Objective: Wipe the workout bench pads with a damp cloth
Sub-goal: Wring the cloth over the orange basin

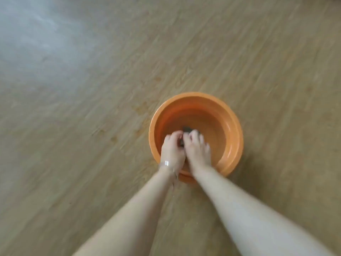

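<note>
A dark, bunched cloth (pixel 186 130) is gripped between the curled left hand (pixel 172 147) and right hand (pixel 197 146) inside a round, glossy orange plastic basin (pixel 231 126) on wood-grain flooring (pixel 92 108).

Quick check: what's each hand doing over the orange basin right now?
Left hand: fingers curled, gripping the dark cloth.
Right hand: fingers curled, gripping the same cloth.

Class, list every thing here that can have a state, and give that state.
orange basin: upright on the floor, uncovered.
dark cloth: bunched up, gripped inside the basin by both hands.
left hand: curled round the cloth.
right hand: curled round the cloth.
bracelet: worn, just behind the left hand.
</note>
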